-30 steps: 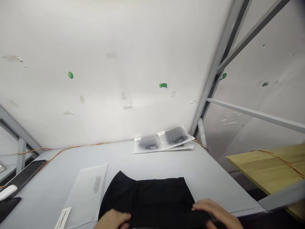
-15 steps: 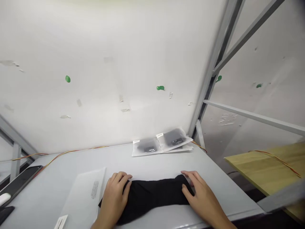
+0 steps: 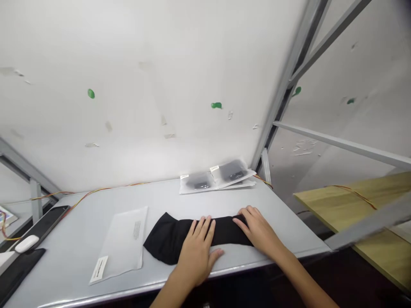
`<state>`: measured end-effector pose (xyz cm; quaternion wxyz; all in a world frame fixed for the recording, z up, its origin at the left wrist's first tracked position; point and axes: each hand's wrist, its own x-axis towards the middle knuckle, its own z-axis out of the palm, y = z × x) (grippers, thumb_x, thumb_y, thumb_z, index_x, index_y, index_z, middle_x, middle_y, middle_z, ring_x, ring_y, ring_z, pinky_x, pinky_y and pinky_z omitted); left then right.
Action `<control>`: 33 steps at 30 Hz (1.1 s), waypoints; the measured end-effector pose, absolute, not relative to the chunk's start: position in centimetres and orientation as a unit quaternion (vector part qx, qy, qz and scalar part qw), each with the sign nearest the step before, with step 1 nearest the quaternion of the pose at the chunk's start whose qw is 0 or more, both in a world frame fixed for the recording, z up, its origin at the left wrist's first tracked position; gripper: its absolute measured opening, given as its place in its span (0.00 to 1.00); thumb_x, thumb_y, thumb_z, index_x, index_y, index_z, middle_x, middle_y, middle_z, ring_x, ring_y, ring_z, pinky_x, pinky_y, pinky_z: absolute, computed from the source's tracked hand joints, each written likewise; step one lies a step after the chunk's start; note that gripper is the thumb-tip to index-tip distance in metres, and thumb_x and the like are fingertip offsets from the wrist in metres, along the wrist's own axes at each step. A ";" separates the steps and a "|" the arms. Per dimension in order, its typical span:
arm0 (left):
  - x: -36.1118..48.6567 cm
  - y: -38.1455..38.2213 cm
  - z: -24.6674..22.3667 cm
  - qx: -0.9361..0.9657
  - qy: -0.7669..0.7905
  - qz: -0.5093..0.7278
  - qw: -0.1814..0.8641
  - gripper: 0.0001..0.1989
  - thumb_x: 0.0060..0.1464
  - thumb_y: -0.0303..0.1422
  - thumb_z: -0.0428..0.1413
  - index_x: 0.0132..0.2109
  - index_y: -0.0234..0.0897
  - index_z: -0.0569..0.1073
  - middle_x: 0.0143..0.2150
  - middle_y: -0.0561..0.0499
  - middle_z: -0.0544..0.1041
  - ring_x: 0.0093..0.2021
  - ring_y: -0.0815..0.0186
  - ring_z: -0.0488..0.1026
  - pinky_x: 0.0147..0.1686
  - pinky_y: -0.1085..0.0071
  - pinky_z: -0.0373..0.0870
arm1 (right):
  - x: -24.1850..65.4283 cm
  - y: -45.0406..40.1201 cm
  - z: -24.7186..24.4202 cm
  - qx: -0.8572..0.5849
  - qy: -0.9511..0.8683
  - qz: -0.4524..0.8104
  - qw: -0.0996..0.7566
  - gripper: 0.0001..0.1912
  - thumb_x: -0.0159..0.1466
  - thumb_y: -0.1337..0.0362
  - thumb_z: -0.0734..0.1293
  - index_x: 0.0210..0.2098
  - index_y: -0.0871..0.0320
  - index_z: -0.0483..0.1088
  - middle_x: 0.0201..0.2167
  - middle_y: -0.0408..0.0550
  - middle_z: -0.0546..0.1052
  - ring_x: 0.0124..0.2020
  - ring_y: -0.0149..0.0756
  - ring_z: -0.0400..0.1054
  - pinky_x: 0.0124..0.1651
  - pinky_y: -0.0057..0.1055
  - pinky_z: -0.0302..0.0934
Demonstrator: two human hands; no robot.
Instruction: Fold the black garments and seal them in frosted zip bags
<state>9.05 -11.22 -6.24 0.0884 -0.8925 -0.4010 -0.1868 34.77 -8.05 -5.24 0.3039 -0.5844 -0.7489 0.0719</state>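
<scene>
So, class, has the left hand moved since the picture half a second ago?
Yes: judged against the green wall mark above the bags, the left hand has moved right along the black cloth.

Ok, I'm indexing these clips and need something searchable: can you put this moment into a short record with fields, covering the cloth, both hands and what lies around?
item: black cloth, a narrow strip widening at its left end
surface: grey table
left hand: left hand, laid across the cloth
right hand: right hand, at the cloth's right end; firm grip or light touch, cannot tell
left of cloth: translucent pouch with a white label
back of table: overlapping filled pouches by the wall
</scene>
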 end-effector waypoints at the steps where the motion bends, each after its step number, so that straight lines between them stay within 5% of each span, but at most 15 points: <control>1: 8.8 -11.3 -6.0 -0.894 -0.398 -0.185 0.086 0.37 0.71 0.51 0.49 0.76 0.33 0.54 0.75 0.38 0.63 0.73 0.47 0.63 0.68 0.48 0.65 | 34.8 -8.1 -4.9 -0.589 -0.749 0.079 0.293 0.09 0.71 0.56 0.63 0.35 0.51 0.68 0.38 0.52 0.75 0.42 0.49 0.71 0.45 0.44 0.67; 5: 8.8 -11.4 -5.4 -0.895 -0.399 -0.184 0.073 0.38 0.71 0.52 0.48 0.77 0.33 0.52 0.75 0.36 0.61 0.74 0.47 0.61 0.70 0.48 0.62 | 35.1 -8.0 -3.0 -0.607 -0.724 0.194 0.263 0.13 0.69 0.55 0.65 0.31 0.51 0.61 0.30 0.45 0.73 0.34 0.43 0.69 0.40 0.38 0.63; 10: 9.4 -12.6 -4.9 -0.897 -0.383 -0.206 0.075 0.35 0.73 0.46 0.48 0.76 0.29 0.53 0.75 0.34 0.62 0.75 0.47 0.58 0.70 0.47 0.62 | 36.1 -7.5 -0.8 -0.598 -0.639 0.387 0.290 0.11 0.67 0.52 0.64 0.40 0.53 0.66 0.23 0.36 0.69 0.26 0.36 0.64 0.31 0.32 0.56; 16: 11.6 -15.3 -5.0 -0.899 -0.369 -0.235 0.021 0.29 0.73 0.42 0.49 0.72 0.30 0.62 0.68 0.35 0.72 0.69 0.48 0.69 0.67 0.47 0.68 | 36.0 -6.7 2.2 -0.641 -0.599 0.353 0.326 0.11 0.59 0.63 0.68 0.42 0.56 0.71 0.22 0.35 0.67 0.26 0.32 0.63 0.33 0.30 0.57; 22: 13.3 -15.8 -5.3 -0.890 -0.364 -0.274 0.001 0.23 0.71 0.38 0.51 0.66 0.27 0.70 0.64 0.34 0.76 0.67 0.47 0.71 0.67 0.47 0.69 | 30.0 -6.0 3.8 -0.642 -0.629 0.343 0.272 0.19 0.57 0.68 0.68 0.48 0.56 0.68 0.20 0.32 0.67 0.22 0.32 0.62 0.28 0.28 0.54; 28: 11.2 -18.8 -4.4 -0.832 -0.399 -0.385 0.006 0.12 0.67 0.25 0.53 0.52 0.36 0.78 0.48 0.43 0.84 0.51 0.54 0.80 0.57 0.50 0.78 | 24.0 -7.2 1.5 -0.604 -0.668 0.365 0.235 0.18 0.64 0.58 0.69 0.51 0.56 0.69 0.22 0.37 0.72 0.23 0.37 0.69 0.29 0.31 0.60; 33: 8.9 -20.3 -3.4 -0.786 -0.426 -0.448 0.010 0.09 0.64 0.22 0.55 0.47 0.37 0.78 0.41 0.45 0.84 0.44 0.57 0.80 0.46 0.58 0.81 | 26.2 -9.5 -0.3 -0.597 -0.611 0.342 0.392 0.16 0.69 0.50 0.63 0.42 0.55 0.73 0.26 0.42 0.73 0.26 0.37 0.70 0.31 0.33 0.63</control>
